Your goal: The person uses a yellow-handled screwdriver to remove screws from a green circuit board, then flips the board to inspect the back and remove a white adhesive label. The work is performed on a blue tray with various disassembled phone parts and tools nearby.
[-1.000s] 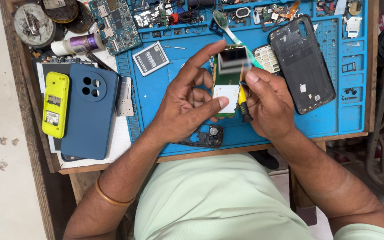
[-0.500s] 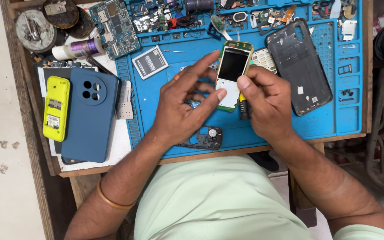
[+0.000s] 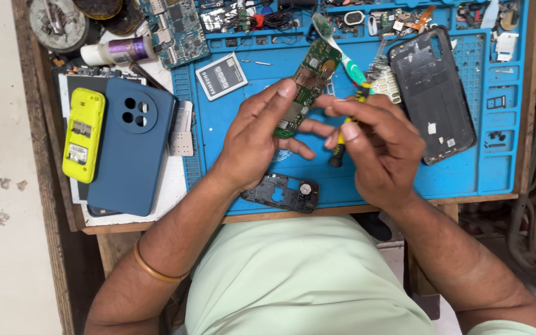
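Observation:
My left hand (image 3: 252, 142) holds a small green circuit board (image 3: 308, 80) by its lower end, tilted up over the blue work mat (image 3: 231, 133), component side showing. My right hand (image 3: 383, 152) is closed on a small screwdriver with a yellow and black handle (image 3: 340, 144), its fingertips touching the left fingers just below the board. A black phone frame (image 3: 280, 192) lies on the mat's near edge under my left wrist. A green and white toothbrush (image 3: 345, 59) lies behind the board.
A black phone back cover (image 3: 432, 93) lies right of my hands and a grey battery (image 3: 221, 75) to the left. A dark blue phone (image 3: 133, 146) and a yellow phone (image 3: 84, 133) lie at the far left. Small parts, another board (image 3: 175, 28) and a purple-labelled bottle (image 3: 119, 51) crowd the back.
The board showed its screen side between both hands; now it is turned to its green component side and held by the left hand alone, while the right hand has drawn back with the screwdriver.

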